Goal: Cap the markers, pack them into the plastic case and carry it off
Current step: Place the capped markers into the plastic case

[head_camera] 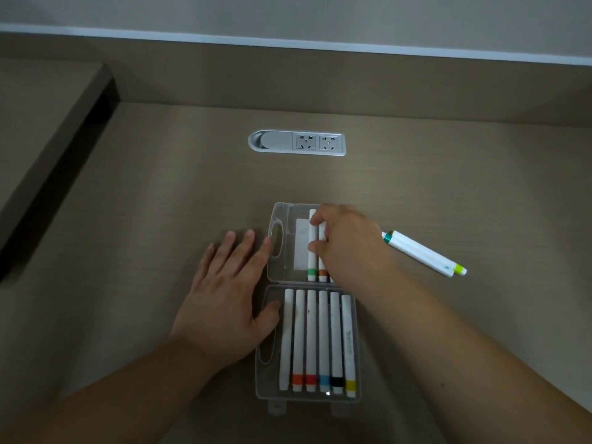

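So the whole thing sits on a tan wood-grain counter (pixel 160 193) with a raised ledge along the left and back. Set into it, further back, is a silver power strip (pixel 297 142) with two sockets and a sliding cover on its left end.

Next biggest is the clear plastic case (pixel 275 384), lying fully open and flat, both halves side by side front to back, with a cut-out handle along the left edge of each half. The near half holds six markers (pixel 323 338) lined up, all white-bodied, bands at the near end: one with no colour that I can see, then orange, red, blue, black, yellow. The far half has at least two more, a green-banded one (pixel 312 248) and an orange-banded one (pixel 322 273); the arm covers whatever is to their right, so I can't count further there.

The left hand (pixel 229 299) is spread flat, palm down, fingers open, resting on the counter and overlapping the left edge of the case by the handles. The right hand (pixel 344 240) is over the far half, fingers curled down pinching the markers there.

Off to the right on the counter, apart from the case, two more markers (pixel 423 253) lie touching side by side at an angle, one showing teal, one with a lime-green end.
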`<state>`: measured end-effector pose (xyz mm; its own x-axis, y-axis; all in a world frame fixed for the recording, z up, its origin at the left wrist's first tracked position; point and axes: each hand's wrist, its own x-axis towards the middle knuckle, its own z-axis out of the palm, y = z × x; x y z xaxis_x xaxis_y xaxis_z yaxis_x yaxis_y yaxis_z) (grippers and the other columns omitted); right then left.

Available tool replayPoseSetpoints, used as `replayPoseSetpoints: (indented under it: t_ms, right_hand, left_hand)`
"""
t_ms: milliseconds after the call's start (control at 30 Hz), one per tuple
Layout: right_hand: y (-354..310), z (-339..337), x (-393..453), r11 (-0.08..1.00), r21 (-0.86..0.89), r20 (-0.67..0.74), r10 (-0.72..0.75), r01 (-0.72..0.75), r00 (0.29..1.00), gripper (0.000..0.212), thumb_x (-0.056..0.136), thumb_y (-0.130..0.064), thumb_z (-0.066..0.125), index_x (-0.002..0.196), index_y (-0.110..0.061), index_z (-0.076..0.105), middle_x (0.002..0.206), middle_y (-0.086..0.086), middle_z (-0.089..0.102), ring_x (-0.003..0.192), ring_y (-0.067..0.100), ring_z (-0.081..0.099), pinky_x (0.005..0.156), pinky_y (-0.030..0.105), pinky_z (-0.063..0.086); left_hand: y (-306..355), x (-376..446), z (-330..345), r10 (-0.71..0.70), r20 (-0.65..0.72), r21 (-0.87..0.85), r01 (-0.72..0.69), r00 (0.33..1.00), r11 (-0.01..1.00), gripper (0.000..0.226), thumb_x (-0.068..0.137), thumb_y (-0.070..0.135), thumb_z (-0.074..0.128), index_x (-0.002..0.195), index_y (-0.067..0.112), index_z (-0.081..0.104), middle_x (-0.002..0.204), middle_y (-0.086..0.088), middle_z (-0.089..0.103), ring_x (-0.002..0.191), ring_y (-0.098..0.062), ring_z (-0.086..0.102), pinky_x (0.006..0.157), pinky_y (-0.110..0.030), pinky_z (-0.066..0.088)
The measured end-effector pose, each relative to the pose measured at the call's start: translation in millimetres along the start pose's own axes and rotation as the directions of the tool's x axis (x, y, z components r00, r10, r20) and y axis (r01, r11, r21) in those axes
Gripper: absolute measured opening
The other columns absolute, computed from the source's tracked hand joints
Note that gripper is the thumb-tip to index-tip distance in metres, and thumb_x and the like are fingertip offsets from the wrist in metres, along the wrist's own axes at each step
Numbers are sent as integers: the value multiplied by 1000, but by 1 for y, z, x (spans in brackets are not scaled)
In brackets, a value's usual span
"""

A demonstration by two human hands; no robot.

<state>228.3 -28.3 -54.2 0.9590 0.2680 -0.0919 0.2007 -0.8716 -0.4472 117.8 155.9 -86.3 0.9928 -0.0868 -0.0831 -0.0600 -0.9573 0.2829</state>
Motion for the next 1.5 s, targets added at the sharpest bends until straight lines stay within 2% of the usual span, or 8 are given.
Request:
replayPoseSetpoints:
  t_ms: [167,333,500,700,900,1033,1167,1500]
  right_hand:
    - [11,-3,-23,996,70,-184,-45,59,982,13,84,-24,69,96,-23,70,94,-2,65,82,19,62,80,36,52]
    - [70,-30,-47,988,44,-409,153,-148,900,8,79,-16,70,86,-18,74,82,3,64,76,28,61,71,36,50]
    - [96,-30,-57,955,-197,-367,138,-222,920,19,72,-11,65,86,-17,76,76,6,64,69,34,52,67,37,44]
    - [86,-30,-59,937,-200,-168,256,-287,952,24,80,-26,62,60,-13,59,56,1,55,57,25,53,51,28,38]
    - [71,-34,-57,934,-30,-105,350,-355,931,17,84,-24,62,72,-13,67,65,0,65,63,21,60,59,32,51]
    - [38,-40,-51,965,122,-166,252,-234,953,5,84,-26,65,87,-24,69,77,-7,69,75,20,63,68,35,53]
    - [10,-33,-34,1000,-11,-200,-12,10,980,8,87,-23,63,92,-25,69,83,-3,67,77,21,60,66,31,48]
    - [5,-10,-12,930,-174,62,-318,324,946,31,84,-9,63,105,-30,72,98,-2,61,100,21,55,84,34,47]
  left_hand:
    - [0,-1,0,-1,-5,1,1,1000,1000,90,84,69,31,158,36,-6,168,5,-3,153,-15,-15,125,-44,-2]
    - [0,0,1,-3,-3,-4,3,1000,1000,90,84,68,33,158,36,-6,168,6,-4,153,-14,-17,125,-42,-4]
    - [0,-1,0,0,3,-28,0,1000,1000,89,83,70,32,157,38,-7,167,7,-6,152,-13,-18,124,-43,-4]
    - [0,-1,-1,-2,2,-13,2,1000,1000,89,83,70,29,157,38,-8,167,7,-7,152,-12,-19,125,-43,-5]
    - [0,-1,0,2,-2,-6,-2,1000,1000,89,83,70,27,157,37,-10,167,7,-9,152,-12,-21,125,-43,-5]
    - [0,-1,0,2,-5,-18,-2,1000,1000,89,84,70,30,158,37,-7,168,6,-6,152,-13,-19,125,-44,-2]
    - [0,-1,-1,7,0,-10,-7,1000,1000,90,84,71,31,157,39,-12,168,6,-8,152,-14,-20,124,-43,-6]
    - [3,-1,-2,2,-4,-11,-2,1000,1000,88,85,69,28,156,39,-13,168,6,-10,152,-14,-21,124,-43,-7]
